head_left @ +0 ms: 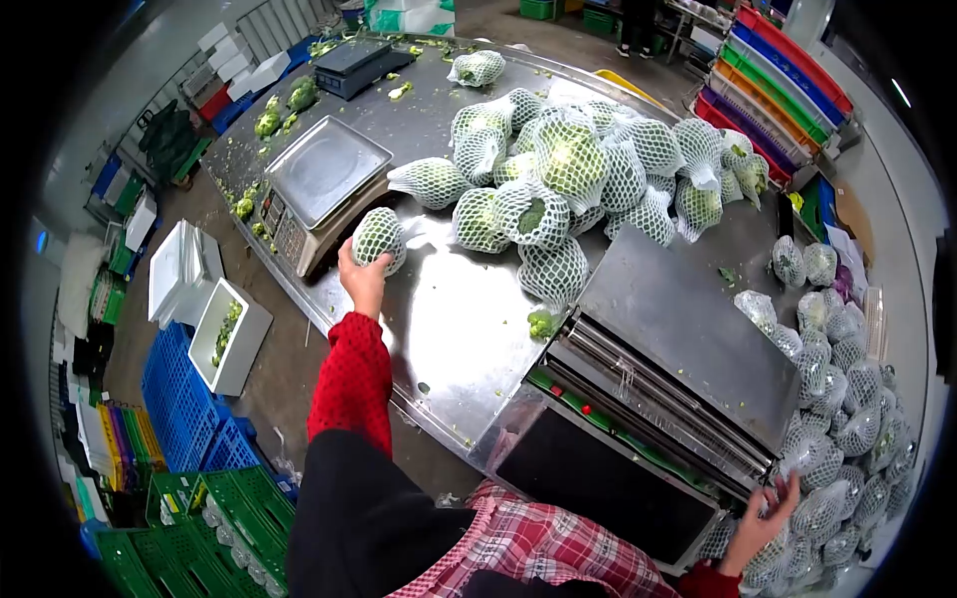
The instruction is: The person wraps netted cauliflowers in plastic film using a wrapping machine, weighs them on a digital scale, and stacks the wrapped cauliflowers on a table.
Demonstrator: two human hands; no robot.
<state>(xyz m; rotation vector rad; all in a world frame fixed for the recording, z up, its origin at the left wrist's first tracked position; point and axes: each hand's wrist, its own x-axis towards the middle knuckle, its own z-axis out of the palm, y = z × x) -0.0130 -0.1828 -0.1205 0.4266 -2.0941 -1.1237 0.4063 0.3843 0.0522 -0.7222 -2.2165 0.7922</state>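
Observation:
My left hand (365,281) is closed around a head of broccoli in a white foam net (380,237), beside the weighing scale (327,171). To its right lies a large heap of netted broccoli (568,164) on the metal table. My right hand (760,526) has its fingers apart and holds nothing that I can see. It hovers at the right end of the film wrapping machine (688,339), close to a pile of film-wrapped netted broccoli (837,419). Whether its fingertips touch the film or the pile, I cannot tell.
A second, dark scale (361,66) stands at the table's far side near loose broccoli pieces (301,96). Stacked coloured crates (773,85) rise at the back right. On the left floor are a white foam box (257,334), blue crates (177,384) and green crates (244,513).

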